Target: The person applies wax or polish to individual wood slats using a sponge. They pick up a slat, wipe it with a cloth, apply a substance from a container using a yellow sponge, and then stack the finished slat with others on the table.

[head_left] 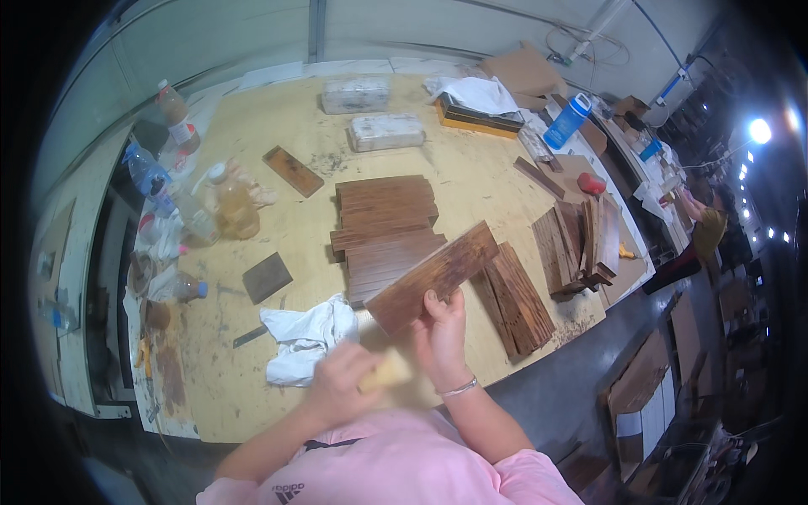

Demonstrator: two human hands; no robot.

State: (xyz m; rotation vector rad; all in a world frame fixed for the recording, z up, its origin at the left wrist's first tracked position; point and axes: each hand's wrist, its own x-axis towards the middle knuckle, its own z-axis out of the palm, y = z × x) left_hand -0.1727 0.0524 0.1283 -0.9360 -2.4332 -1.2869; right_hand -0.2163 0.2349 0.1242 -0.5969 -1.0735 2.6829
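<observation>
My right hand (442, 337), with a bracelet at its wrist, grips a brown wooden plank (438, 273) by its lower edge, thumb on its face. The plank slants up to the right. Closed around a pale yellow block (385, 373), blurred by motion, is my left hand (341, 383); whether the block is a sponge or something else I cannot tell. It is just below the plank's lower end, apart from it. A white cloth (311, 332) lies crumpled beyond my left hand. Behind the held plank, brown planks (387, 215) lie side by side on the table (252, 227).
More planks (518, 303) lie in stacks at the right, near a red object (592, 183). Bottles (236, 206) crowd the left edge. Two wrapped blocks (385, 133) and a blue bottle (568, 120) are at the back. A person (707, 223) is at the far right.
</observation>
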